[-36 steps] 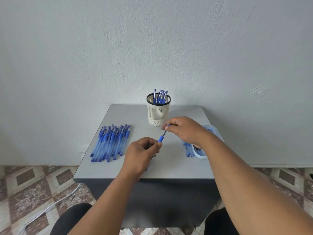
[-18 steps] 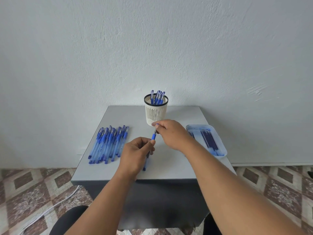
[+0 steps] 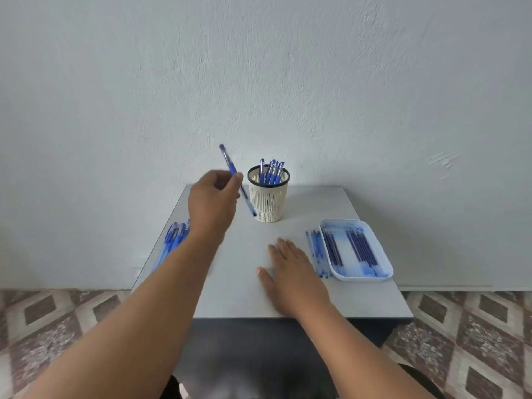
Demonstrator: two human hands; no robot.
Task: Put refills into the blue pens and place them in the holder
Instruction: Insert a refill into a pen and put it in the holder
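Note:
My left hand (image 3: 211, 204) is raised just left of the white holder (image 3: 268, 203) and pinches a blue pen (image 3: 230, 167), tilted with its cap end up and its tip down near the holder's base. Several blue pens (image 3: 270, 172) stand in the holder. My right hand (image 3: 293, 276) lies flat on the grey table (image 3: 359, 300) with its fingers straight, holding nothing. A row of blue pens (image 3: 172, 239) lies at the table's left, partly hidden by my left forearm. Dark refills (image 3: 361, 249) lie in a white tray (image 3: 383, 276) at the right.
A few clear pen barrels (image 3: 316, 251) lie on the table against the tray's left side. The table stands against a pale wall. Patterned floor tiles show on both sides below the table's front edge.
My hands have parted. The left hand has lifted the pen up and back beside the holder. The right hand has let go and dropped flat onto the table.

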